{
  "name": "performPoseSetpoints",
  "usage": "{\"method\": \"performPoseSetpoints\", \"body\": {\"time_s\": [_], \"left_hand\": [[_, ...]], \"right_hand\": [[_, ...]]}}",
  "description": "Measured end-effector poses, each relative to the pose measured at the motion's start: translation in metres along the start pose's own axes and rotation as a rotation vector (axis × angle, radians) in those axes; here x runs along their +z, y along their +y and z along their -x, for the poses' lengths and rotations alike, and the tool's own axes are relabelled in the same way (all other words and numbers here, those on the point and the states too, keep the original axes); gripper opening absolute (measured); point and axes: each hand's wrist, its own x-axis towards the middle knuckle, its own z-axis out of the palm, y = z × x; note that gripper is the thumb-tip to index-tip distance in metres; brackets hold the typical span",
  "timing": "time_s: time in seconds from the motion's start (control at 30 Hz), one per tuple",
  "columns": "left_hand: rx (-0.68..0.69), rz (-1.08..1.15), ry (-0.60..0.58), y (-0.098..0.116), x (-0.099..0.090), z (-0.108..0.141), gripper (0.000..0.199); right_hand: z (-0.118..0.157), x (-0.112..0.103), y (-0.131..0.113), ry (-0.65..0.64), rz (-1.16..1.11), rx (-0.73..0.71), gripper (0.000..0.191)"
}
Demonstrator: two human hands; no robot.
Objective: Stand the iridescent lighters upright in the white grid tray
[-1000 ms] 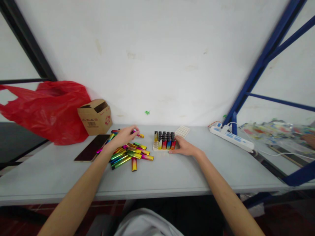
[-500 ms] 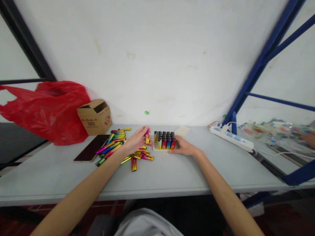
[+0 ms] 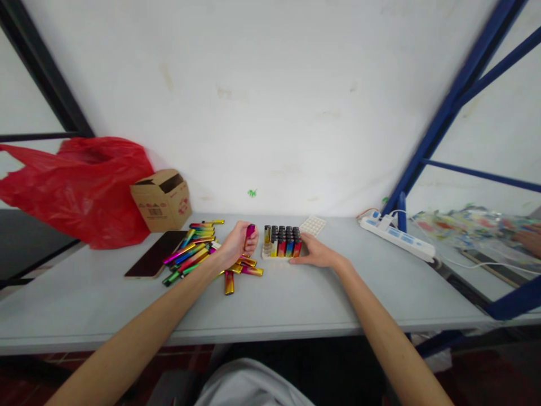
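A magenta lighter point(image 3: 250, 230) is held upright in my left hand point(image 3: 237, 245), whose fingers are wrapped round it. Just right of it, a white tray point(image 3: 279, 258) carries rows of upright lighters point(image 3: 289, 246) with black tops; a few slots at its left front show bare. My right hand point(image 3: 313, 251) grips the tray's right side, thumb at the front edge and fingers behind. Under and left of my left forearm lies a loose pile of shiny, many-coloured lighters point(image 3: 194, 254), with one red and gold lighter point(image 3: 229, 283) nearer the front.
On the left are a dark phone point(image 3: 156, 256), an open cardboard box point(image 3: 163, 203) and a red plastic bag point(image 3: 101, 197). A white perforated tray point(image 3: 313, 225) lies near the wall. At right are a power strip point(image 3: 397, 237), a blue frame point(image 3: 443, 118) and another person's hand point(image 3: 530, 239).
My left hand has closed round the lighter and turned, so that its lower part is now hidden and its magenta end points up. My right hand stays at the tray.
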Motion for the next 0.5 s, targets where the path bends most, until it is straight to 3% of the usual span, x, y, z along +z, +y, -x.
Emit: {"method": "performPoseSetpoints", "body": {"time_s": [0.5], "left_hand": [[0.028,-0.029,0.058,-0.0052,0.0026,-0.0014,0.025]], "right_hand": [[0.0005,-0.0013,-0.0018,-0.003,-0.008,0.011,0.074]]}}
